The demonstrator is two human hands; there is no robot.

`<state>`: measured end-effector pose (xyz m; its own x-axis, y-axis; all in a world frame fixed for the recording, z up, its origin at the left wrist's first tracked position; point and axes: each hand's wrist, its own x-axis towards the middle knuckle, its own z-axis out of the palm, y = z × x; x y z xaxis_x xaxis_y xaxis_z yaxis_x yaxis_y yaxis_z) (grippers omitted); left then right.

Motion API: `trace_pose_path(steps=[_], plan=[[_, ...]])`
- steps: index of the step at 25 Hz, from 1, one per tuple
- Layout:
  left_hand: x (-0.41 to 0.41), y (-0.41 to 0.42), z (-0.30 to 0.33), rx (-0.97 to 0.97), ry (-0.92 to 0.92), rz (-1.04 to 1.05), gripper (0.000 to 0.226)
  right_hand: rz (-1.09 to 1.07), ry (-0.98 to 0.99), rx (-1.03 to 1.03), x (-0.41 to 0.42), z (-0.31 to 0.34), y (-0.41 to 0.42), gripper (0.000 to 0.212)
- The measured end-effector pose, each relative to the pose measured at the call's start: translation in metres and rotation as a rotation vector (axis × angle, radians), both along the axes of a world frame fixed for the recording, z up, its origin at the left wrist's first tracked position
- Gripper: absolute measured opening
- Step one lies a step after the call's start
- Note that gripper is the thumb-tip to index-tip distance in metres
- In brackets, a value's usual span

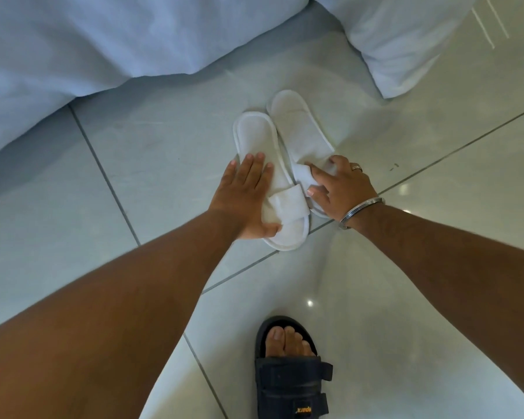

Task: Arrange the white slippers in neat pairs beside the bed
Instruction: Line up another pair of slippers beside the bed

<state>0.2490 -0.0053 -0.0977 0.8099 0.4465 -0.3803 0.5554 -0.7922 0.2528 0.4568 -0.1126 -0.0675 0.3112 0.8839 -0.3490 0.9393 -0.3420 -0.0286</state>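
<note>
Two flat white terry-cloth slippers lie side by side, touching, on the glossy pale floor tiles, near the hanging white bedsheet. The left hand presses flat and open on one; the right hand pinches the other's strap. Uneven pushing on slick tile could skew the pair.

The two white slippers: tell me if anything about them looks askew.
The pair is uneven. The right slipper sits further toward the bedding than the left slipper, so their ends do not line up. Both lie skewed to the tile lines.
</note>
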Motion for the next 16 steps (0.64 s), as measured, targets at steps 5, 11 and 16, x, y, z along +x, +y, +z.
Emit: trace_pose_path(steps=[5,11,16], plan=[[0.000,0.005,-0.001,0.021,0.010,-0.017,0.129,-0.017,0.019,-0.002,-0.001,-0.001,-0.006,0.054],[0.004,0.004,-0.002,0.018,0.020,0.057,0.127,-0.061,0.004,-0.024,0.004,0.001,0.004,0.055],[0.007,0.011,-0.001,0.009,0.011,0.050,0.127,-0.038,0.009,-0.026,0.006,0.002,0.004,0.052]])
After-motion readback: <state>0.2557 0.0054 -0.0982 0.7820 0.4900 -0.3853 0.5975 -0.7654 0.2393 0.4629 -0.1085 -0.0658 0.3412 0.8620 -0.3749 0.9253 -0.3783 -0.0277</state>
